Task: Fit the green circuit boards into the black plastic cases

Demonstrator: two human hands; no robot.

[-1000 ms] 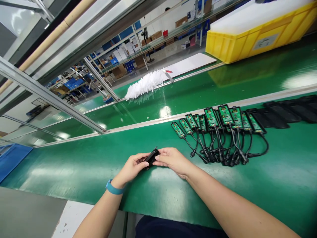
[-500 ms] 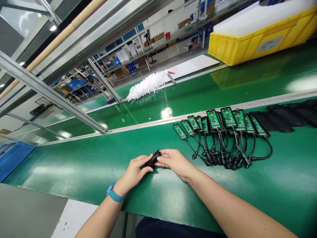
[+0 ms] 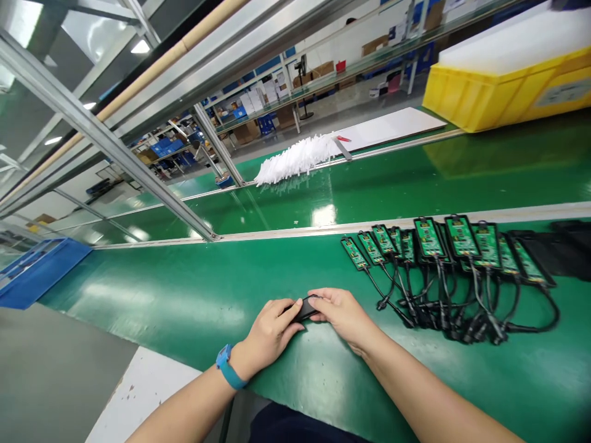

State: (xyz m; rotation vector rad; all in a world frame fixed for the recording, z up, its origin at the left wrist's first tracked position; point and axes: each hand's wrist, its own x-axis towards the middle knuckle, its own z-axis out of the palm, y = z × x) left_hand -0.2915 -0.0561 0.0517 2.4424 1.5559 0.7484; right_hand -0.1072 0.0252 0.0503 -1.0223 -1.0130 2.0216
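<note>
A small black case (image 3: 306, 309) is held between both hands above the green work surface (image 3: 184, 289). My left hand (image 3: 272, 329), with a blue band on its wrist, grips the case's left end, thumb and fingers closed on it. My right hand (image 3: 340, 314) pinches its right end. To the right lie several green circuit boards in black housings (image 3: 430, 237), with black cables (image 3: 443, 301) running from them toward the near side. What the case holds inside is hidden by the fingers.
Dark flat covers (image 3: 566, 249) lie at the far right. Across the conveyor stand a yellow crate (image 3: 508, 92), a bundle of white strips (image 3: 295, 161) and a white board (image 3: 392, 128). A blue tray (image 3: 46, 277) is at the left edge; a metal post (image 3: 138, 163) rises behind the surface.
The view has shifted, so the boards and crate appear larger and further right. The black case has turned flatter, with its broad face up, and both hands still hold it.
</note>
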